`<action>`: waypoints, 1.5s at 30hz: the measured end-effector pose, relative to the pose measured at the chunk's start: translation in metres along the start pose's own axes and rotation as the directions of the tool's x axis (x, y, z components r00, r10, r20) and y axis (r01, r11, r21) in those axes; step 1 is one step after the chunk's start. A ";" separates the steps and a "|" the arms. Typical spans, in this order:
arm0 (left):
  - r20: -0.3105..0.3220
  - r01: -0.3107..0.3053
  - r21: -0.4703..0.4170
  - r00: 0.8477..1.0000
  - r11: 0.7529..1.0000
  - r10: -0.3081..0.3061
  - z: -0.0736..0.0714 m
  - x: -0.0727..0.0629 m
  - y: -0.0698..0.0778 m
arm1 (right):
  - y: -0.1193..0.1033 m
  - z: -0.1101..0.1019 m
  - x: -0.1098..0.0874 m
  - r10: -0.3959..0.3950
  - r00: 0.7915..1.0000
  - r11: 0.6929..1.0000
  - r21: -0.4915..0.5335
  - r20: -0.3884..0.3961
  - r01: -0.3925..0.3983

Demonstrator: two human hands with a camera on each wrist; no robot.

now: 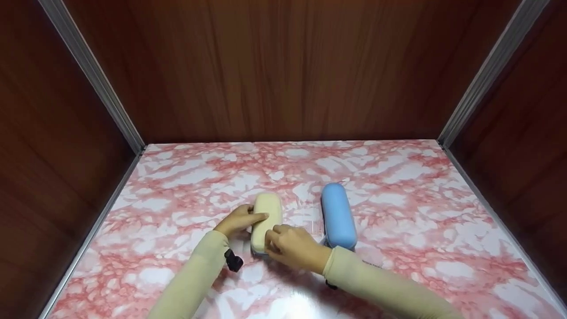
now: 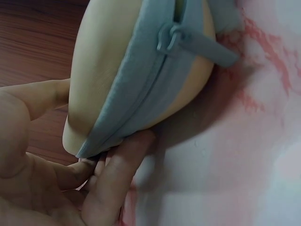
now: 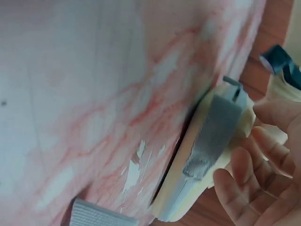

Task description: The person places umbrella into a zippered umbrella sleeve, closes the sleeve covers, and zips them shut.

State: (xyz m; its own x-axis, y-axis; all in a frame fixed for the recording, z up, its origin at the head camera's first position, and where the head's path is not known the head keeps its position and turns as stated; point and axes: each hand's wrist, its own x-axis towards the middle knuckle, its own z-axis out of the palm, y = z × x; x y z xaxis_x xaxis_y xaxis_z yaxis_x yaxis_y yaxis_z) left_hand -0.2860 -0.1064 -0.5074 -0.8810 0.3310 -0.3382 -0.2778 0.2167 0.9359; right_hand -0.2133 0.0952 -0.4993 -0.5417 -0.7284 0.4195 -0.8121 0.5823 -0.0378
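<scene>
A pale yellow zip case stands on the marbled table in the head view. Its grey-blue zip and hanging zip pull show in the left wrist view, with a narrow gap in the zip above the pull. My left hand grips the case from the left, thumb over the top. At the case's near right side is my right hand, fingers loosely bent against or close beside it; contact is unclear. A grey ribbed strip runs along the case's side in the right wrist view.
A blue case of similar long shape lies to the right, beyond my right wrist. Dark wood-look panels enclose the back and both sides of the pink and white table.
</scene>
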 end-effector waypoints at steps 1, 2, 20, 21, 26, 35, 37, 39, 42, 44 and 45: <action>-0.002 -0.005 0.002 1.000 1.000 0.005 0.000 0.000 0.000 | -0.001 0.002 0.000 -0.033 0.999 0.999 -0.028 -0.021 0.032; -0.003 -0.011 0.004 1.000 1.000 0.011 0.000 0.000 0.000 | -0.003 0.004 0.000 -0.067 0.997 0.996 -0.057 -0.039 0.064; -0.032 0.007 -0.015 0.999 1.000 -0.008 -0.001 -0.001 -0.001 | -0.015 0.025 0.014 -0.296 0.951 0.812 -0.501 0.089 0.300; -0.028 0.008 -0.012 1.000 1.000 -0.008 -0.001 -0.001 -0.001 | -0.016 0.026 0.014 -0.293 0.951 0.807 -0.510 0.093 0.299; -0.015 -0.007 0.044 1.000 0.999 0.008 -0.003 0.001 -0.002 | -0.020 0.029 0.017 -0.274 0.957 0.789 -0.547 0.094 0.280; 0.006 -0.005 0.024 1.000 1.000 0.005 -0.003 0.001 -0.001 | -0.027 0.031 0.020 -0.236 0.966 0.792 -0.555 0.104 0.253; -0.004 -0.004 0.033 1.000 0.999 0.004 -0.003 0.000 -0.001 | -0.027 0.031 0.020 -0.236 0.966 0.791 -0.555 0.109 0.256; -0.013 -0.007 0.043 1.000 0.999 0.007 -0.002 0.000 -0.001 | -0.028 0.032 0.020 -0.233 0.966 0.792 -0.554 0.112 0.255; -0.016 -0.005 0.049 1.000 0.999 0.006 -0.002 -0.001 0.000 | -0.028 0.032 0.020 -0.224 0.969 0.798 -0.551 0.109 0.246; -0.012 -0.006 0.046 1.000 0.999 0.007 -0.003 -0.001 0.000 | -0.029 0.033 0.020 -0.218 0.971 0.798 -0.554 0.103 0.238; -0.010 -0.007 0.045 1.000 0.999 0.007 -0.003 -0.001 0.000 | -0.029 0.033 0.020 -0.217 0.971 0.797 -0.557 0.099 0.235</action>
State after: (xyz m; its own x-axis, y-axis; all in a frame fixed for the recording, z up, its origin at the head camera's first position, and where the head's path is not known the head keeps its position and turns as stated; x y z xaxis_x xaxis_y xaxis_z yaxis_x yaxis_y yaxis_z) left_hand -0.2864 -0.1092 -0.5070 -0.8869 0.3231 -0.3303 -0.2543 0.2554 0.9328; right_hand -0.2078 0.0515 -0.5195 -0.3712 -0.8697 0.3254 -0.6538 0.4936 0.5735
